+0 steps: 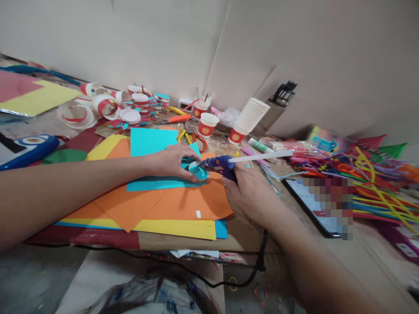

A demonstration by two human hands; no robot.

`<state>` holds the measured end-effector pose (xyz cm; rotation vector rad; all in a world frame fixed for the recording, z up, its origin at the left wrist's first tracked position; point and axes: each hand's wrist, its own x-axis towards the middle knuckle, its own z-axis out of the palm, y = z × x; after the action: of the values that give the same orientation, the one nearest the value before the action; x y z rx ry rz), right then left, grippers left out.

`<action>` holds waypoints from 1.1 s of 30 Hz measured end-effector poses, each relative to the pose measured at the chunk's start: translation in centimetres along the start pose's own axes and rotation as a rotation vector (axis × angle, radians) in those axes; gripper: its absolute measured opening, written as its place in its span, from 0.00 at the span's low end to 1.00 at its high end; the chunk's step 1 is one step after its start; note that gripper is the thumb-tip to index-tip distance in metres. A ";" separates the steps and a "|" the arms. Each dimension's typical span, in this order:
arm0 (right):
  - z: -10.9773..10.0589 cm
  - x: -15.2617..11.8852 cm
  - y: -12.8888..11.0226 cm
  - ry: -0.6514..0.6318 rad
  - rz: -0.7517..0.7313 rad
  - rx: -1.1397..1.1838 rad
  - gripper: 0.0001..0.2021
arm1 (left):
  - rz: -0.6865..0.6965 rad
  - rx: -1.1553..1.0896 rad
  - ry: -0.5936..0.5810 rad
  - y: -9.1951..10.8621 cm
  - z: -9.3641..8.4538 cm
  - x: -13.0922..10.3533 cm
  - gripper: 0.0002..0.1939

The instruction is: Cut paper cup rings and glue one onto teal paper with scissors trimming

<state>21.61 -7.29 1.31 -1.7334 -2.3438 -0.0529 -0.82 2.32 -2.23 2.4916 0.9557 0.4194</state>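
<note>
My right hand (pixel 246 188) is closed round the grip of a blue hot glue gun (pixel 225 165), and a long white glue stick (pixel 262 155) sticks out of its back end. The gun's nozzle points left, at a small round cup piece (pixel 198 171) with turquoise paper on its face. That piece is pinched between thumb and fingers of my left hand (pixel 175 162). From here I cannot tell whether the nozzle touches it. Beneath both lies a turquoise paper sheet (pixel 153 144) on top of orange paper sheets (pixel 170 205) and yellow ones.
Cut paper cup pieces (pixel 106 106) crowd the back left. A stack of paper cups (pixel 250 120), a bottle (pixel 275 109), and pliers (pixel 185 136) stand or lie behind. A phone (pixel 314 209) and pipe cleaners (pixel 376 192) lie right. A black cord (pixel 183 272) hangs along the front edge.
</note>
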 end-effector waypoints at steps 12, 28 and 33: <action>-0.4 0.3 -0.8 -0.050 0.007 -0.057 0.13 | 0.012 0.014 -0.003 -0.3 0.0 0.0 0.29; -0.3 0.1 -1.2 -0.029 -0.001 -0.049 0.12 | 0.008 0.016 -0.014 -0.2 0.0 -0.1 0.29; -0.2 0.2 -1.5 -0.020 -0.048 -0.013 0.12 | 0.005 0.015 -0.009 -0.1 0.0 -0.1 0.29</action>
<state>20.17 -7.60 1.74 -1.6918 -2.4042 -0.0588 -0.94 2.33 -2.26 2.5073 0.9527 0.4035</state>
